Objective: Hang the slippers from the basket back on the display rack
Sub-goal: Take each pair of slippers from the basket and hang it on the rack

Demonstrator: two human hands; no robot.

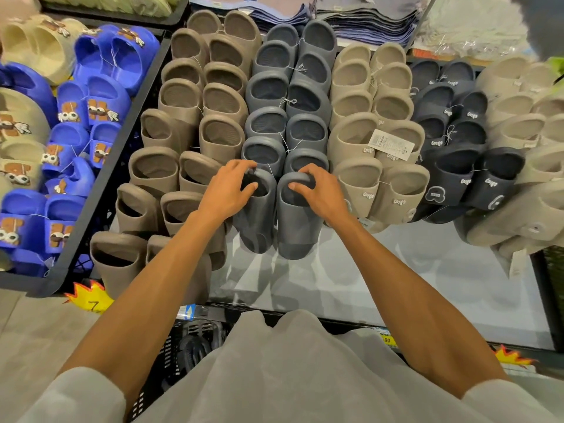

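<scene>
A pair of dark grey slippers hangs at the bottom of the grey column on the display rack. My left hand grips the top rim of the left grey slipper. Beside it, my right hand grips the top of the right grey slipper. Down by my body stands the black basket, mostly hidden behind my white shirt, with a dark slipper inside it.
Brown slippers hang in columns to the left, beige ones and black ones to the right. A black crate of blue and beige cartoon slippers stands at the far left. Below the grey column is the rack's bare white panel.
</scene>
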